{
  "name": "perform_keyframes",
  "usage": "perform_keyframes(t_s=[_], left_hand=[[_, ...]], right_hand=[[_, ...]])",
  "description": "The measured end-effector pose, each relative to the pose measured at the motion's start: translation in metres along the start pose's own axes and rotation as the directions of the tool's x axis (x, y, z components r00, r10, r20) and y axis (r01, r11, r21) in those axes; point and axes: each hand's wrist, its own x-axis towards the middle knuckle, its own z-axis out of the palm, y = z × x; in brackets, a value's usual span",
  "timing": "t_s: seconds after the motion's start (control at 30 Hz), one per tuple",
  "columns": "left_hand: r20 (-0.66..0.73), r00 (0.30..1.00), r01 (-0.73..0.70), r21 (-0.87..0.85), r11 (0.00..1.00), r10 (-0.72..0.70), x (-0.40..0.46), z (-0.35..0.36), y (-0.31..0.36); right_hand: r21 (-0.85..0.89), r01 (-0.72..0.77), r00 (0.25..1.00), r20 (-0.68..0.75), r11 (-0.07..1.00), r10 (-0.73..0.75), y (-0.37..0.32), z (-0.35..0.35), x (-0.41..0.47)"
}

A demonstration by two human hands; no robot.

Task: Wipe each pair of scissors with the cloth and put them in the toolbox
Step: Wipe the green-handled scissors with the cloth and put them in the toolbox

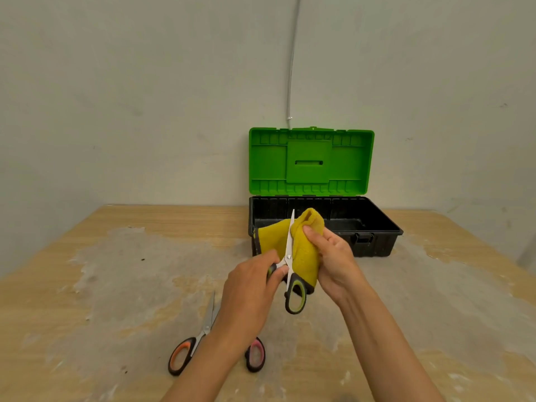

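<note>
My left hand (pixel 249 288) grips the upper handle of a pair of green-and-black scissors (pixel 291 274), blades pointing up. My right hand (pixel 333 256) holds a yellow cloth (pixel 304 250) folded against the blades. Both are held in the air in front of the toolbox (pixel 377 227), a black box with its green lid (pixel 311 161) standing open. A pair of orange-handled scissors (pixel 188 346) lies on the table near my left forearm. A pink-and-black scissor handle (pixel 255 355) shows beside that forearm; the rest of it is hidden.
The wooden table (pixel 116 271) has a worn, patchy grey surface. A plain wall stands right behind the toolbox, with a thin cable (pixel 291 68) running down it. The table's far edge meets the wall.
</note>
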Motion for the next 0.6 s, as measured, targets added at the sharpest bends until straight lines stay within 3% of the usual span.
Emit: perform_keyframes(t_s=[0.2,0.33,0.5,0.6], left_hand=[[0.028,0.999,0.033,-0.061,0.998,-0.031,0.002,-0.004,-0.007],[0.045,0.999,-0.002,-0.036,0.999,0.003,-0.004,-0.002,-0.006],[0.062,0.998,0.027,-0.029,0.999,-0.025,-0.014,-0.004,-0.008],[0.036,0.997,0.068,-0.047,0.997,-0.067,-0.016,-0.007,-0.008]], right_hand=[[-0.103,-0.102,0.986,0.123,0.989,0.114,0.013,0.003,-0.012],[-0.026,-0.115,0.993,-0.009,0.993,0.115,0.003,-0.001,-0.002],[0.122,0.028,0.974,-0.228,0.992,0.001,-0.013,-0.01,0.016],[0.131,-0.032,0.983,-0.174,0.991,0.055,-0.015,-0.015,0.015]])
